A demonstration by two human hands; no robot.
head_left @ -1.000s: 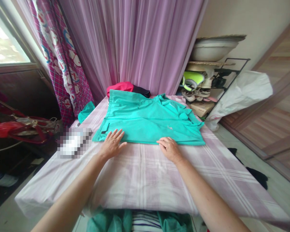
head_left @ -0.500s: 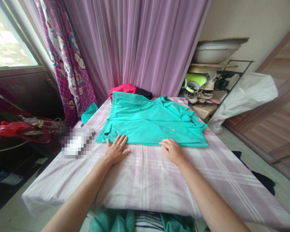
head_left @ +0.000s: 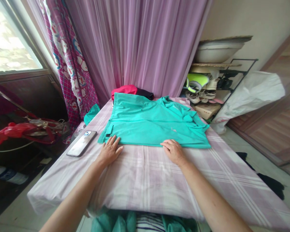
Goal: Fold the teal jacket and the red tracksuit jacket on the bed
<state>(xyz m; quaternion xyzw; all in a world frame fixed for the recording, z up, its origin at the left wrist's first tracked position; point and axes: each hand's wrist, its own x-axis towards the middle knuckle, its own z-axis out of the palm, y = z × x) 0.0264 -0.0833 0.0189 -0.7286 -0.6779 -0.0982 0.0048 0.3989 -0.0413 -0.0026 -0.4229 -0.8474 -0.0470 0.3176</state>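
A turquoise jacket [head_left: 145, 120] lies folded on the table, its long near edge running across in front of me. Flat beside its near left corner is my left hand [head_left: 110, 150], fingers spread and fingertips on the fabric near a small tab with a black patch. My right hand [head_left: 172, 150] rests at the middle of the near edge, with its fingers curled together on the cloth. How much fabric sits between the thumb and fingers is partly hidden.
A checked cloth covers the table [head_left: 145, 180]. A phone [head_left: 82, 144] lies on the left, and red and black clothing [head_left: 129, 89] sits behind the jacket. Purple curtains [head_left: 145, 45] hang beyond. At right stand a shoe rack [head_left: 239, 72] and a white bag [head_left: 256, 93].
My left hand has slid a little left along the near edge of the jacket. My right hand stays at the same spot on the edge. The view has shifted slightly.
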